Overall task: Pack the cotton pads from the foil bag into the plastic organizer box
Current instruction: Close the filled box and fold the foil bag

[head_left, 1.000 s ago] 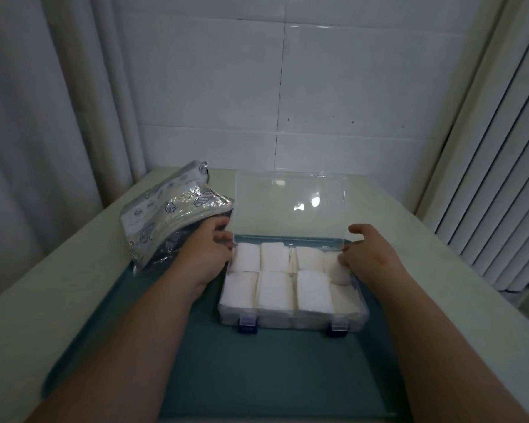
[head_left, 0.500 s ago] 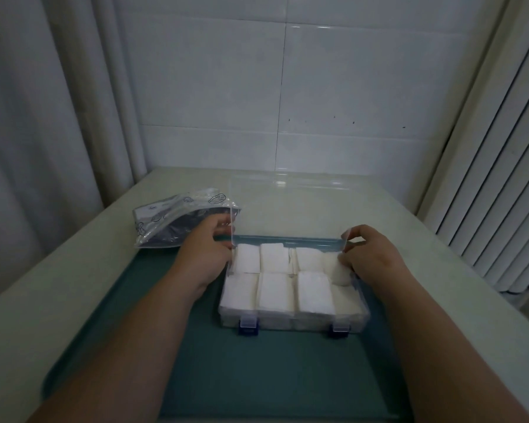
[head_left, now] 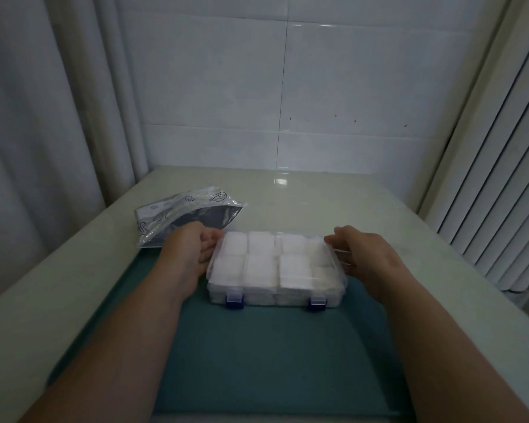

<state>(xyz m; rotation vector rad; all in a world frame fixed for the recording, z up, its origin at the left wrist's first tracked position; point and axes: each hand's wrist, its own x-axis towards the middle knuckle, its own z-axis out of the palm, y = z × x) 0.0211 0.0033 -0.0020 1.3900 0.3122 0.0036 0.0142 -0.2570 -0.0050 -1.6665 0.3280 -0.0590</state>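
Now that the clear lid (head_left: 275, 253) has come down flat on the plastic organizer box (head_left: 275, 294), which sits mid-frame on the teal mat (head_left: 266, 355), the packing looks basically done imo. A second ago that lid was standing upright at the back, and half a second ago it was partway down. Cotton pads (head_left: 258, 265) fill every compartment I can see through it.

The left hand (head_left: 193, 251) rests against the box's left edge and the right hand (head_left: 367, 257) is at the right edge. Both have loose, fairly straight fingers, guiding rather than clamping. The foil bag (head_left: 180, 218) lies flat at centre left behind the left hand, more slumped than before. The blue latches (head_left: 234, 300) on the near wall are hard to read, but they're probably next.
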